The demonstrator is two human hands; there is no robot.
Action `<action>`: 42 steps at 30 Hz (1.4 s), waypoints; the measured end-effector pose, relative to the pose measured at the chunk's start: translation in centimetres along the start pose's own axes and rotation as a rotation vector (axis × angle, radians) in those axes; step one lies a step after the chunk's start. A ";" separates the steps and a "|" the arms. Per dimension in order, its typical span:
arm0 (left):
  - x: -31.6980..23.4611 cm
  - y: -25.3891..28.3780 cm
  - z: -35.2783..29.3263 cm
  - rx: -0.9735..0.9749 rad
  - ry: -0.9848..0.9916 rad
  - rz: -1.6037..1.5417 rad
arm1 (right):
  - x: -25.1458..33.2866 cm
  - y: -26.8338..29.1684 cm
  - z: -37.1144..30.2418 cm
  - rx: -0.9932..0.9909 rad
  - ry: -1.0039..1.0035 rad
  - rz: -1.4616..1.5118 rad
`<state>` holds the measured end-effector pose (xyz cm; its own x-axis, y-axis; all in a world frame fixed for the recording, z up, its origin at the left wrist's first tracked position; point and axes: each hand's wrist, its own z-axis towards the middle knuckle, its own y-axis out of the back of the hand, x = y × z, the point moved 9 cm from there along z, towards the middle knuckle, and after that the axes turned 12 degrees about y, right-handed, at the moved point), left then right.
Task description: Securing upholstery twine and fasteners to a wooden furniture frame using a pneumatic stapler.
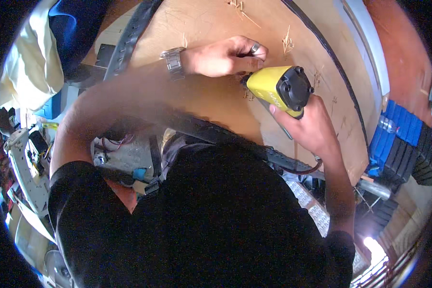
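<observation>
My right hand [313, 127] is wrapped around the grip of a yellow and black air staple gun [266, 82]. A hose [308, 171] runs down from near its handle. The gun's nose points left, close above a light brown board [206, 103]. Just beside that nose, my left hand [230, 56] is closed, thumb and fingers drawn together low over the board. Whatever it pinches, if anything, is hidden. A metal watch [174, 62] is on my left wrist, and a ring [255, 47] on a finger.
Small clumps of thin brass-coloured staples [287, 44] stick up from the board. Dark strips [338, 65] run along its curved edges. Blue and black stacked material [393, 129] lies at the right. Pale cloth [29, 72] hangs far left, above a white perforated panel [26, 168] among clutter.
</observation>
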<state>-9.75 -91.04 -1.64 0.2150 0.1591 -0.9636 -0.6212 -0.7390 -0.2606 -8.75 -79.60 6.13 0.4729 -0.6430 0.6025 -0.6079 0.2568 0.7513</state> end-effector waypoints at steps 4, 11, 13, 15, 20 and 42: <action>0.5 0.2 0.2 -0.038 -0.015 0.003 | -0.5 -0.8 -0.5 0.096 -0.077 -0.077; -1.1 1.4 -4.3 -0.498 -0.198 0.281 | -1.0 1.2 -1.5 -0.019 -0.093 0.294; -2.9 -0.6 -6.8 -0.818 -0.203 0.677 | -1.8 1.9 -2.1 -0.028 -0.173 0.262; -3.2 -3.0 -8.2 -0.921 -0.017 0.841 | -1.9 1.8 -2.0 -0.024 -0.132 0.239; -0.9 -7.5 -8.3 -1.002 -0.018 0.696 | -0.4 0.8 -1.5 0.009 0.080 0.199; -1.0 -3.1 -7.0 -1.038 0.158 1.081 | -1.4 1.8 -1.5 0.063 0.041 0.120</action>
<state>-2.82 -93.50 0.59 0.1338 -0.7694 -0.6246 0.2505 -0.5835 0.7725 -9.57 -77.12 7.03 0.4195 -0.5800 0.6983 -0.6997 0.2835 0.6558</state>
